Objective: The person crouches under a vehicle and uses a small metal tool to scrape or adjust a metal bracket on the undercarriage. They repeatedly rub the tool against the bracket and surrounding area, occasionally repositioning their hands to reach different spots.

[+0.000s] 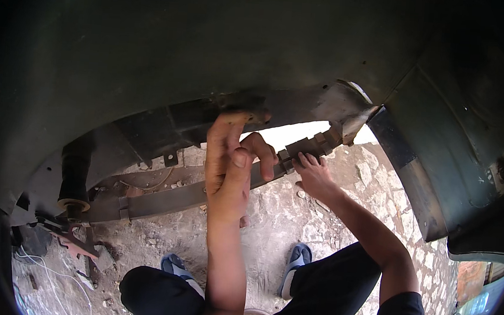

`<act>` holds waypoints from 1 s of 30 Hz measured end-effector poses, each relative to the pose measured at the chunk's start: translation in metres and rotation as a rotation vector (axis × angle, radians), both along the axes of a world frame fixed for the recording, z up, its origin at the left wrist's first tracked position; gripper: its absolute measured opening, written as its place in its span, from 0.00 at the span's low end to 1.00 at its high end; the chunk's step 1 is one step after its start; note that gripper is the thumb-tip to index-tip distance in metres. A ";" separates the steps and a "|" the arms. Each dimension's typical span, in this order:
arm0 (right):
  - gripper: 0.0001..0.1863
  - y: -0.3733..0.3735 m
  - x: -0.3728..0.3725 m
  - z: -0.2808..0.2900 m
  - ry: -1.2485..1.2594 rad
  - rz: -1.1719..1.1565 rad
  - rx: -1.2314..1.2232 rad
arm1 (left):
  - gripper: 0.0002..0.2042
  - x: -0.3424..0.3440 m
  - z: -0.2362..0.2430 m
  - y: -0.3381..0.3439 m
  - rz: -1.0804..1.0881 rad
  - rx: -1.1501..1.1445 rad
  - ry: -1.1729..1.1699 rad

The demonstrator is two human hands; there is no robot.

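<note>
My left hand (pixel 235 165) is raised at the centre beneath a dark underbody panel (pixel 172 44), its top fingers reaching up to the panel's lower edge, the others bent and apart, the thumb upright. What its hidden fingertips touch is unclear. To its right, my right hand (pixel 315 177) lies with spread fingers on a flat dark metal leaf spring (pixel 165 201), beside clamp-like blocks (pixel 306 149). The spring slants from lower left to upper right. A dark cylindrical bump stop (pixel 74 176) with a pale ring hangs at the left.
A curved dark panel (pixel 441 166) borders the right side. Below are rough stone ground (pixel 369 178), my sandalled feet (pixel 297 262) and dark-clad legs. White cables (pixel 59 278) and a reddish metal part (pixel 76 244) lie at lower left. Corrugated sheets (pixel 477 299) show at the far right.
</note>
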State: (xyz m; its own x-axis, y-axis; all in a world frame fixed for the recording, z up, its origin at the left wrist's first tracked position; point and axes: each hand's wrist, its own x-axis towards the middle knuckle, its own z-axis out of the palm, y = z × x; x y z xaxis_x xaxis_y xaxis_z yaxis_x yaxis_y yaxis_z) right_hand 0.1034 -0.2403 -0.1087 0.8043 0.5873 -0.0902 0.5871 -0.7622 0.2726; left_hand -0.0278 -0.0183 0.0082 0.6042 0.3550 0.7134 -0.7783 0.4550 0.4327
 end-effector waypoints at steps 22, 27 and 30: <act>0.40 -0.003 0.007 -0.002 0.020 -0.070 -0.087 | 0.26 0.003 -0.001 0.004 0.005 0.010 -0.032; 0.39 -0.022 0.024 0.002 -0.044 -0.099 -0.023 | 0.18 0.010 0.000 0.006 -0.045 0.019 -0.120; 0.37 -0.009 0.009 0.001 0.011 -0.047 -0.010 | 0.16 0.013 -0.003 0.008 -0.063 0.009 -0.151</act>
